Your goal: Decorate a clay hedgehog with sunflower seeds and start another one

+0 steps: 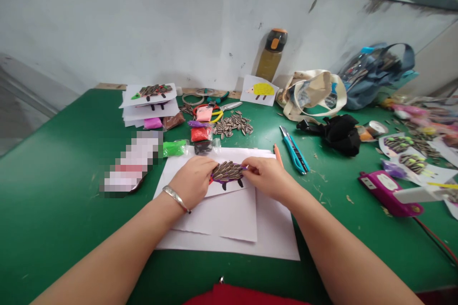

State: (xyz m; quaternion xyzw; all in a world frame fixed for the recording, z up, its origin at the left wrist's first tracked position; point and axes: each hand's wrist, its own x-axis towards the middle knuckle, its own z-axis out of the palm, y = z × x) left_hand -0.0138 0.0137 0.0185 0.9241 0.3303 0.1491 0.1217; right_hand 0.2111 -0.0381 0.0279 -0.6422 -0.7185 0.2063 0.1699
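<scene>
Beyond and to the left of the fingers lies a stack of white sheets [150, 105] topped by a finished seed figure, with small bags of coloured clay [175, 147] nearer in. The left hand [195, 178], a silver bangle [175, 198] on its wrist, has its fingers together and bent, tips pressed on the left end of the seed hedgehog [227, 171]. The hedgehog sits between the two sets of fingertips, on white paper [229, 214] laid over the green table [53, 176]. Its back looks nearly covered in overlapping seeds, with purple clay showing only at the rim and two dark feet below, so the seeding seems close to done. A pile of loose sunflower seeds [232, 126] waits just beyond the fingers. The right hand [266, 176] has thumb and forefinger drawn together at the hedgehog's right end; whether a seed is between them is too small to tell. Just right of those fingers lie an orange pencil [278, 155] and a teal utility knife [294, 150], and farther right a purple glue gun [390, 193].
</scene>
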